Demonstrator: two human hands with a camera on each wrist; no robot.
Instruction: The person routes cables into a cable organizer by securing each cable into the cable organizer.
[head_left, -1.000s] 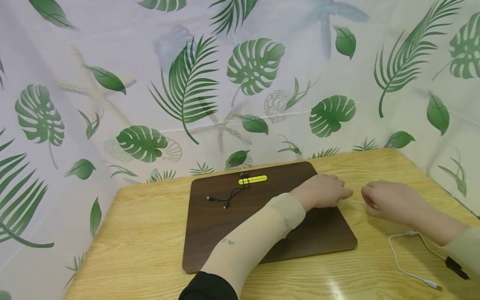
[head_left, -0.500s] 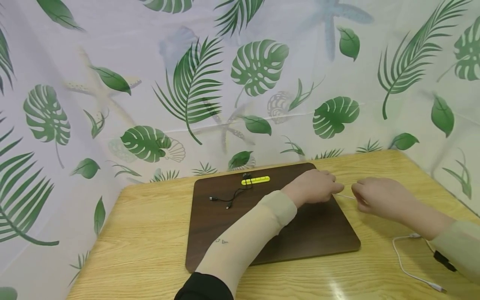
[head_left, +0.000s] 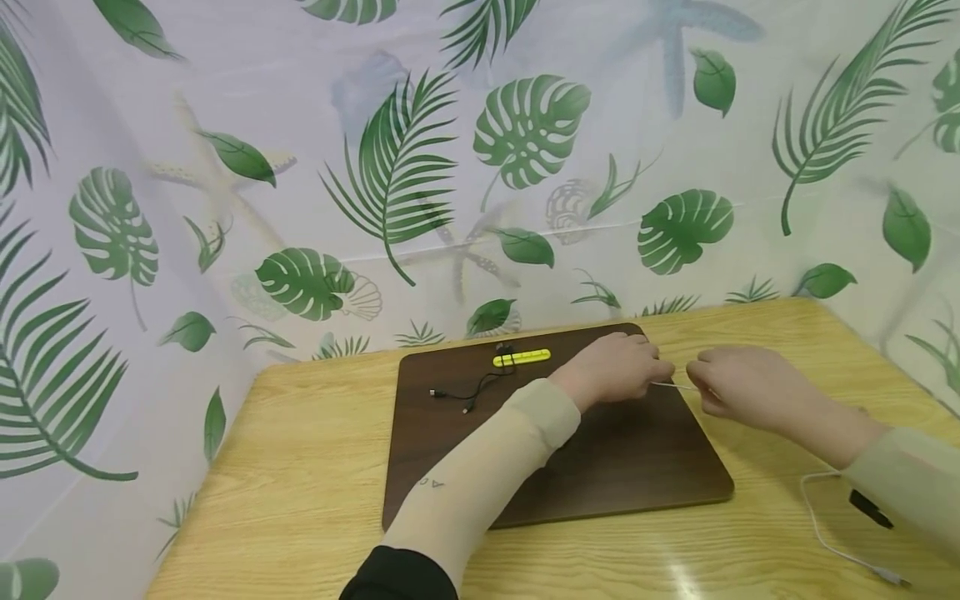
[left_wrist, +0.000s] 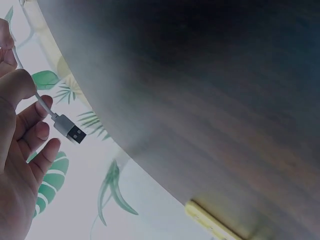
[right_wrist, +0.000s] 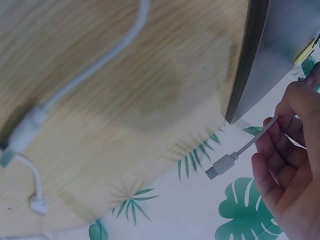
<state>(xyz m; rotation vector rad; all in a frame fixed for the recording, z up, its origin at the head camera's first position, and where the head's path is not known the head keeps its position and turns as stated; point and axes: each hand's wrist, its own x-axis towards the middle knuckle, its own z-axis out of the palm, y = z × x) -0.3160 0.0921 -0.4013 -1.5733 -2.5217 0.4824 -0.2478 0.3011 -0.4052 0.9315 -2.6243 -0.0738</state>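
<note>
A short white USB cable stretches between my two hands above the right edge of a dark brown board. My left hand pinches it between thumb and forefinger near one end; the USB plug sticks out past the fingers in the left wrist view. Near the other end my right hand pinches the same cable, and a smaller plug hangs free of the fingers in the right wrist view. On the board's back part lies a yellow cable holder with a black cable running through it.
Another white cable lies on the wooden table under my right forearm. Behind the table hangs a white cloth printed with green leaves.
Both hands have moved left together with the white cable, from beside the board's right edge to over it. The head view has turned slightly right. The yellow holder stays put on the board.
</note>
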